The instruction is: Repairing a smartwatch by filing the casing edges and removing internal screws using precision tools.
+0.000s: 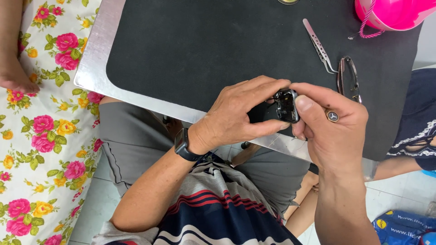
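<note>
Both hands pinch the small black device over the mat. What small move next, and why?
Probably free the right hand for the tweezers: the left hand already grips the small black device, its open insides showing, tweezers lying nearby on the black mat.

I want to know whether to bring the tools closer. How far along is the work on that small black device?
Done: the small black device looks opened, its insides showing. In hand: the left hand and right hand both grip it. Left: the tweezers and glasses lie untouched on the black mat.
</note>
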